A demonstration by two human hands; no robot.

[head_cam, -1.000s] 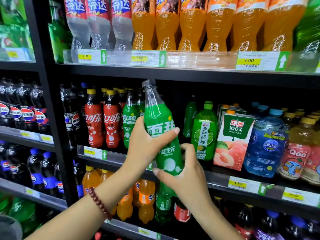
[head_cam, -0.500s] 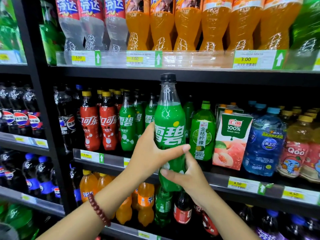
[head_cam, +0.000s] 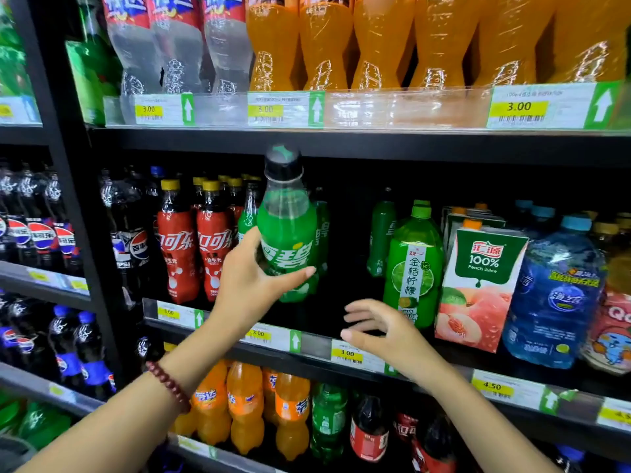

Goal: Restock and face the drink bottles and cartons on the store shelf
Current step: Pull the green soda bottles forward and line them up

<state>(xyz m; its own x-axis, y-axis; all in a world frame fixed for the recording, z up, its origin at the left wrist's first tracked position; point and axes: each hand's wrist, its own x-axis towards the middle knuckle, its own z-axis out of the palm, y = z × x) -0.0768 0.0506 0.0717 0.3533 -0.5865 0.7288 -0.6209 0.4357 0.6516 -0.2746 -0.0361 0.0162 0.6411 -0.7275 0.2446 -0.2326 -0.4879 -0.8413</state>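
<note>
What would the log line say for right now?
left hand: holds green Sprite bottle | right hand: open, empty | middle shelf: gap

2 hands (head_cam: 249, 285) – 1 peach juice carton (head_cam: 478, 288) – 2 front red cola bottles (head_cam: 177, 254).

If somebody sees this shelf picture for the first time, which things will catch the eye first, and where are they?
First, the green soda bottle at the centre, gripped by the left hand in front of the middle shelf. Next, the row of orange soda bottles on the top shelf, and the peach juice carton at the right, beyond the open right hand.
</note>
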